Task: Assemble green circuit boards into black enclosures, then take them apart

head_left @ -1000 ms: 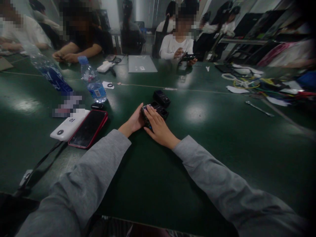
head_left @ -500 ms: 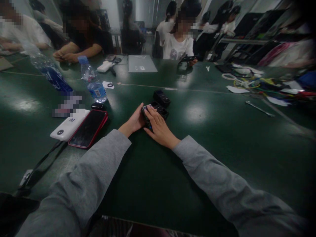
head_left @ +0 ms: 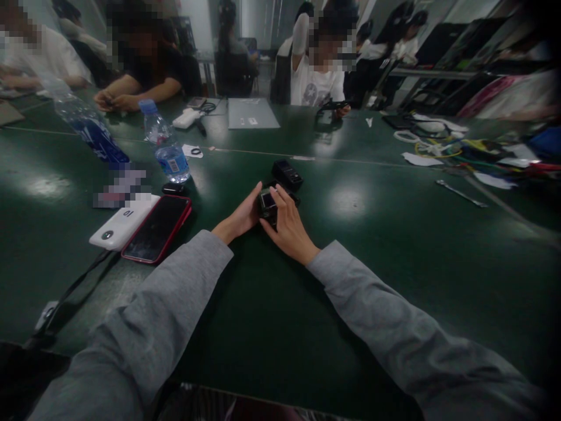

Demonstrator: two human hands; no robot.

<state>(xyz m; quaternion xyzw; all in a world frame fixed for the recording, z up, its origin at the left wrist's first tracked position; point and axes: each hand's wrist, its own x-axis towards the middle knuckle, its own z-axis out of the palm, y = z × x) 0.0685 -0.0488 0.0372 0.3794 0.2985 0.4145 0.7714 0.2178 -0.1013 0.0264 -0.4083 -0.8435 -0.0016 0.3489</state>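
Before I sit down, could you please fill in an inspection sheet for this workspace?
Surface: dark green tabletop, glossy, with bright reflections.
Job's things: small black device with a screen; another black device just beyond it.
Clutter: two plastic bottles, phone and white device at left; wrench at right.
Hands: left hand, right hand, both touching the small black device.
Cables: cable tangle at far right.
Surroundings: seated people across the tabletop.
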